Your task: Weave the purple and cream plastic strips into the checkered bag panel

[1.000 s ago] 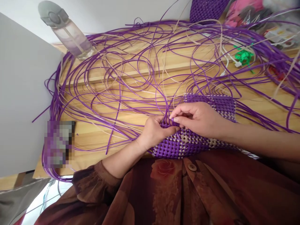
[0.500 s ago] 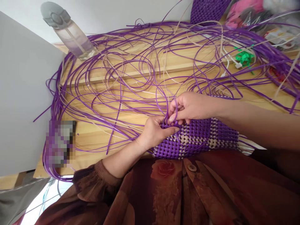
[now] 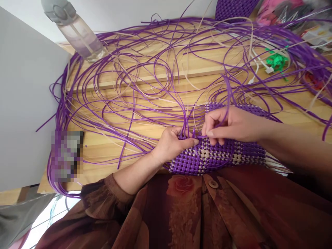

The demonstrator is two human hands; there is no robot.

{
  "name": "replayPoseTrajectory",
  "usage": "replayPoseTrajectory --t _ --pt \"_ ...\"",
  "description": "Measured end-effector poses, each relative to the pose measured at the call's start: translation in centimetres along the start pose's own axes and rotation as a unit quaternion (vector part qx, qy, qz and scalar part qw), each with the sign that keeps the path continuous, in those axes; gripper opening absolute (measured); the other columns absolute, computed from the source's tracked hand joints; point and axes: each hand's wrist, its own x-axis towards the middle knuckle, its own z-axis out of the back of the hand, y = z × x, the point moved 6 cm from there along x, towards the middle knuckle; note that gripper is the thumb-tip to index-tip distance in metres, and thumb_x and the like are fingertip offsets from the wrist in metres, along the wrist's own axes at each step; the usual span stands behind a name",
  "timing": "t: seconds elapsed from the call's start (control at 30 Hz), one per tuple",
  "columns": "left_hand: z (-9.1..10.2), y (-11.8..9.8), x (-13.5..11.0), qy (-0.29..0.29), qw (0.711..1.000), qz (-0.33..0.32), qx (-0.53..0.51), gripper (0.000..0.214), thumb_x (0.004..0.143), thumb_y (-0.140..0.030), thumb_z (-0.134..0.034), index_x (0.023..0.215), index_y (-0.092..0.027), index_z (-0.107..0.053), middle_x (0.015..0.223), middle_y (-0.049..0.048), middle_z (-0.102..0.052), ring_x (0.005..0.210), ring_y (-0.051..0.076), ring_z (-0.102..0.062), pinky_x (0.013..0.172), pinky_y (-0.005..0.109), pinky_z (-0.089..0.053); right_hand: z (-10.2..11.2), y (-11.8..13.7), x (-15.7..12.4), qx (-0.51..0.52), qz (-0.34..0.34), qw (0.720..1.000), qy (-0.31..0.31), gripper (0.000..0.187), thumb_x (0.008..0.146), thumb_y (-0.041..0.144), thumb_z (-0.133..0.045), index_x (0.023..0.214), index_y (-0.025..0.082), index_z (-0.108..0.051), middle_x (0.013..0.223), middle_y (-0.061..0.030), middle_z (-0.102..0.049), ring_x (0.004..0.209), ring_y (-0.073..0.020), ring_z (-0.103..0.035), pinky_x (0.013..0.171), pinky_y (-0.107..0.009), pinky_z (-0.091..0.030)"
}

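Observation:
A purple and beige woven piece (image 3: 220, 155) lies against my front at the table's near edge. My left hand (image 3: 172, 144) is closed on its upper left edge, the thumb pressed flat along the weave and the fingers behind it. Several purple strands (image 3: 185, 119) rise upright beside that hand's fingers. My right hand (image 3: 220, 126) pinches a purple plastic strand (image 3: 201, 137) just right of the left thumb, pulled out sideways from the woven edge. The strand's loose length loops up over the back of the right hand.
Long purple and beige strands spread over the wooden table (image 3: 145, 86). A clear bottle with a grey lid (image 3: 77, 34) stands at the back left. White cables (image 3: 259, 64) and a green tangle (image 3: 277, 62) lie at the right. A blurred-out dark object (image 3: 67, 155) rests at the left.
My right hand has moved right, away from my left thumb, drawing the purple strand sideways. My left hand keeps its hold on the woven edge.

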Motion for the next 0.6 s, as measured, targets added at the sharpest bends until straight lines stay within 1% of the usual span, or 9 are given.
replayPoseTrajectory --t 0.07,0.13,0.17,0.23,0.3,0.37,0.43,0.53,0.6 --pt "0.1 0.0 0.1 -0.011 1.000 -0.014 0.015 0.026 0.071 -0.033 -0.081 0.080 -0.011 -0.071 0.071 0.0005 -0.065 0.063 0.010 -0.052 0.063 0.023 -0.041 -0.8 0.7 -0.4 -0.061 0.027 0.998 -0.007 0.006 0.080 0.020 -0.064 0.077 0.017 -0.060 0.066 -0.0018 -0.069 0.056 -0.0132 -0.064 0.051 -0.022 -0.048" --pt "0.2 -0.1 0.1 -0.015 0.999 -0.037 0.023 0.021 0.071 -0.028 -0.080 0.078 -0.011 -0.070 0.072 0.0001 -0.066 0.065 0.011 -0.054 0.065 0.024 -0.042 -1.6 1.9 -0.1 -0.110 0.072 0.991 -0.023 0.001 0.081 0.017 -0.061 0.081 0.018 -0.062 0.066 0.0011 -0.067 0.058 -0.0116 -0.064 0.052 -0.021 -0.046" --pt "0.1 -0.1 0.1 -0.013 0.999 -0.048 0.020 0.019 0.071 -0.027 -0.080 0.078 -0.011 -0.071 0.072 0.0002 -0.066 0.066 0.011 -0.055 0.066 0.024 -0.043 -1.9 2.5 0.2 -0.117 0.089 0.989 -0.021 0.006 0.081 0.016 -0.060 0.086 0.017 -0.063 0.065 0.0024 -0.065 0.057 -0.0108 -0.063 0.052 -0.020 -0.044" --pt "0.0 -0.1 0.1 -0.005 0.998 -0.063 0.010 0.018 0.072 -0.026 -0.079 0.077 -0.011 -0.071 0.072 0.0006 -0.067 0.067 0.012 -0.057 0.067 0.024 -0.044 -2.3 3.2 1.2 -0.118 0.103 0.988 0.009 0.014 0.084 0.018 -0.058 0.095 0.017 -0.066 0.064 0.0031 -0.065 0.055 -0.0106 -0.062 0.053 -0.021 -0.044" --pt "0.0 0.0 0.2 -0.002 0.997 -0.071 0.005 0.018 0.073 -0.028 -0.079 0.078 -0.011 -0.073 0.072 0.0006 -0.068 0.067 0.012 -0.057 0.066 0.024 -0.044 -2.0 3.7 2.1 -0.151 0.116 0.981 0.023 0.017 0.085 0.024 -0.060 0.096 0.016 -0.071 0.069 0.0012 -0.069 0.060 -0.0117 -0.064 0.057 -0.023 -0.045" --pt "0.0 0.1 0.2 -0.004 0.997 -0.071 0.004 0.021 0.073 -0.029 -0.079 0.083 -0.012 -0.074 0.074 0.0006 -0.069 0.067 0.012 -0.058 0.067 0.025 -0.044 -1.2 4.3 2.8 -0.216 0.141 0.966 0.004 0.016 0.085 0.029 -0.065 0.090 0.017 -0.075 0.075 -0.0002 -0.072 0.066 -0.0125 -0.064 0.062 -0.024 -0.045" --pt "0.0 0.2 0.2 -0.007 0.998 -0.061 -0.003 0.022 0.072 -0.029 -0.081 0.084 -0.012 -0.075 0.076 0.0009 -0.070 0.068 0.013 -0.060 0.068 0.025 -0.045 -0.9 5.1 3.3 -0.275 0.159 0.948 -0.014 0.015 0.084 0.031 -0.068 0.083 0.018 -0.076 0.075 0.0000 -0.072 0.067 -0.0129 -0.063 0.064 -0.026 -0.043" --pt "0.0 0.5 0.3 -0.006 0.998 -0.043 -0.036 0.019 0.069 -0.027 -0.083 0.078 -0.012 -0.074 0.077 0.0021 -0.072 0.074 0.015 -0.064 0.074 0.028 -0.049 -2.0 6.4 4.0 -0.364 0.167 0.916 -0.009 0.013 0.084 0.028 -0.068 0.080 0.019 -0.075 0.076 -0.0013 -0.072 0.072 -0.0153 -0.060 0.067 -0.029 -0.040" --pt "0.0 0.7 0.4 -0.005 0.997 -0.039 -0.069 0.018 0.067 -0.024 -0.084 0.077 -0.013 -0.074 0.079 0.0025 -0.073 0.079 0.017 -0.067 0.080 0.030 -0.051 -3.0 7.2 4.3 -0.425 0.146 0.893 0.002 0.012 0.084 0.024 -0.065 0.076 0.019 -0.072 0.077 -0.0028 -0.070 0.074 -0.0173 -0.058 0.068 -0.031 -0.037"
